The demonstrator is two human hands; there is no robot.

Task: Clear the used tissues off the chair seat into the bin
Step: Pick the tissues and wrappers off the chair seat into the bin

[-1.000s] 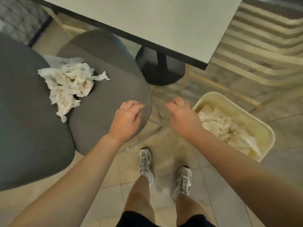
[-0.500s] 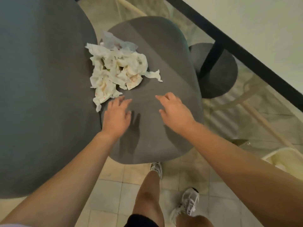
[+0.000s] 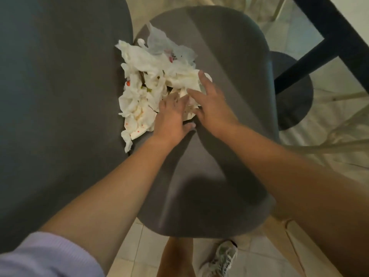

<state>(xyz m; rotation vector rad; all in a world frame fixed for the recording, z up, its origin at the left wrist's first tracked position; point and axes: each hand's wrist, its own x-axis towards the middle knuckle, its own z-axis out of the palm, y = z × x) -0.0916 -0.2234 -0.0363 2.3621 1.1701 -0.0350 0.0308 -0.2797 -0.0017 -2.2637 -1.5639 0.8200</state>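
Note:
A heap of crumpled white used tissues (image 3: pixel 147 80), stained with red and green specks, lies on the grey chair seat (image 3: pixel 223 56) against the chair's back. My left hand (image 3: pixel 171 116) rests on the near right part of the heap, fingers spread. My right hand (image 3: pixel 211 100) lies beside it on the heap's right edge, fingers apart and touching the tissues. Neither hand has closed around anything. The bin is out of view.
The chair's dark backrest (image 3: pixel 60 96) fills the left. A black table leg (image 3: pixel 311 56) and round base (image 3: pixel 293 92) stand at the upper right. Tiled floor (image 3: pixel 249 260) and my shoe (image 3: pixel 221 258) show below the seat's front edge.
Both hands have moved forward from the bare seat onto the tissue heap. The view has swung left and closer, and the bin has left the frame.

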